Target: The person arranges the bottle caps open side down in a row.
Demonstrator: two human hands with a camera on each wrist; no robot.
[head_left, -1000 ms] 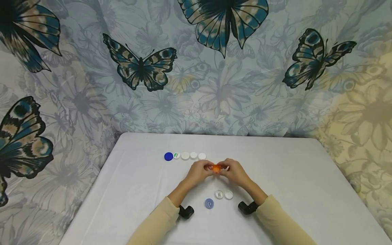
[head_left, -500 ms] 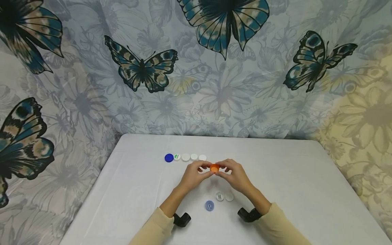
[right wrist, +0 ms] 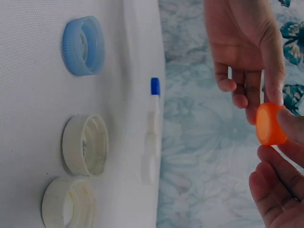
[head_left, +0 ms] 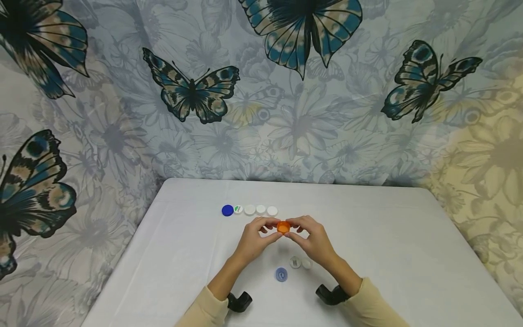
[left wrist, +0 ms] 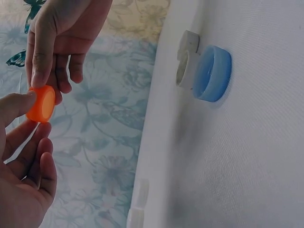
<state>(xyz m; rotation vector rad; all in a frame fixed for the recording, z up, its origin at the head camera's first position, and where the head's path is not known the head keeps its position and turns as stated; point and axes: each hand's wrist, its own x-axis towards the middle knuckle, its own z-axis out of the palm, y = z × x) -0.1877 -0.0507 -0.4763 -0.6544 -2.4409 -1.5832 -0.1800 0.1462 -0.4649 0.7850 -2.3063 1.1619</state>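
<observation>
An orange bottle cap (head_left: 283,227) is held up off the table between both hands, open side showing in the head view. My left hand (head_left: 250,240) pinches its left edge with thumb and fingertips; my right hand (head_left: 317,242) pinches the opposite edge. In the left wrist view the orange cap (left wrist: 42,104) sits between the left hand (left wrist: 26,175) below and the right hand (left wrist: 61,42) above. Under the hands on the table lie a light blue cap (head_left: 281,274) and two whitish caps, one clear-looking (head_left: 295,262) and a white cap (head_left: 307,263) partly beside the right wrist.
Beyond the hands runs a row of caps: a dark blue cap (head_left: 227,210), a white cap with a green mark (head_left: 238,209), and several plain white caps (head_left: 249,210). The white-covered table (head_left: 392,236) meets a butterfly-patterned cloth (head_left: 302,131) behind. Black wrist cameras (head_left: 239,302) hang from the sleeves.
The orange cap has shifted slightly left and nearer, its open side more visible. Both wrists have drawn back toward the person, and the hands' grip on it stays.
</observation>
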